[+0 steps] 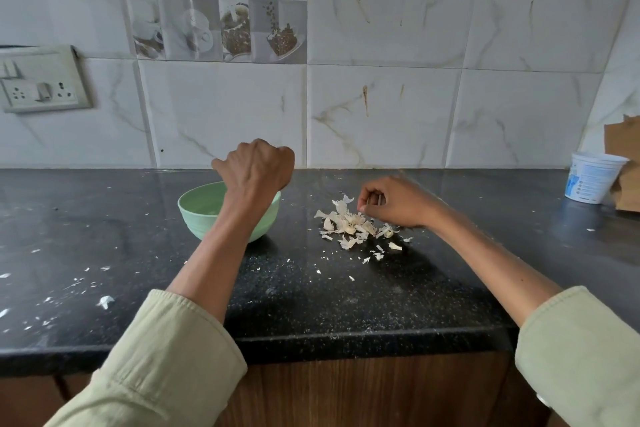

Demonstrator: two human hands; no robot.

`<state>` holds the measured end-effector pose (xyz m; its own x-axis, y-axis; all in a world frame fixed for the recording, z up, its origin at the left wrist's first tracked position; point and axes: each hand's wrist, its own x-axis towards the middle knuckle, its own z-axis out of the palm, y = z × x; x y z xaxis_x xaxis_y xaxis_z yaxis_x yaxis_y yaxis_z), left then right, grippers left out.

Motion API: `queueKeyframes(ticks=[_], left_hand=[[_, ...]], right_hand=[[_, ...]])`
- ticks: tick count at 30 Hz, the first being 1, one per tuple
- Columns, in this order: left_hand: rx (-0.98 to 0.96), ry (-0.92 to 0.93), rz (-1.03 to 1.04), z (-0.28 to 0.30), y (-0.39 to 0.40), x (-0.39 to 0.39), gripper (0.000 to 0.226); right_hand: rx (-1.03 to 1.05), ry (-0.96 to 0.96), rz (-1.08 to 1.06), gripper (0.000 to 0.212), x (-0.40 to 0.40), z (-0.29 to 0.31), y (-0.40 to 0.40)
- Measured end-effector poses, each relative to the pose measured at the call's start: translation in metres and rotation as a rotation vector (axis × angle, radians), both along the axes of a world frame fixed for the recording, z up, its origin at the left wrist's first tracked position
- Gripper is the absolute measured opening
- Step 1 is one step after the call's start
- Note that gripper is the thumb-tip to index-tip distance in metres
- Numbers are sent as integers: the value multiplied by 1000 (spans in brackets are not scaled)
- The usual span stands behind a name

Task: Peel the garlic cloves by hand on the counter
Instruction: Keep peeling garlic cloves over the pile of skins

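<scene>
Under right hand (391, 202) fingers, curled, contents unclear: garlic pile (353, 224) on surface (311, 291). Left hand (258, 168) fisted above bowl (194, 215), probably dropping clove. Next: pick unpeeled clove.

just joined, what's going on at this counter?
A person is peeling garlic by hand on a black counter. The left hand is curled above a green bowl; whether it holds anything cannot be seen. The right hand rests at the edge of a pile of garlic skins, fingers curled as if pinching something small. Loose skin flakes are scattered over the counter. A white tub stands far right.
</scene>
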<state>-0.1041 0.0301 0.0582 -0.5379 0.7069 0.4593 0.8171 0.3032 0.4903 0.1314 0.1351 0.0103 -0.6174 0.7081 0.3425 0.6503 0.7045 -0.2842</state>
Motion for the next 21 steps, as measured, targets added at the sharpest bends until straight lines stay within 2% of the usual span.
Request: queueKeyframes(ticks=[8,12,16,21], left_hand=[[136,203,-198,-14,12,26,31],[167,359,-346,-25,19,40,31],[166,259,-540,-36,27,48,16],[-92,203,-679,-56,37,48,21]], right_hand=[[-44,-47,91,20,0,-1,-1],[-16,-24,107,14,0,-1,1],[-27,49,91,13,0,1,7],[-97,18,87,17,6,4,13]])
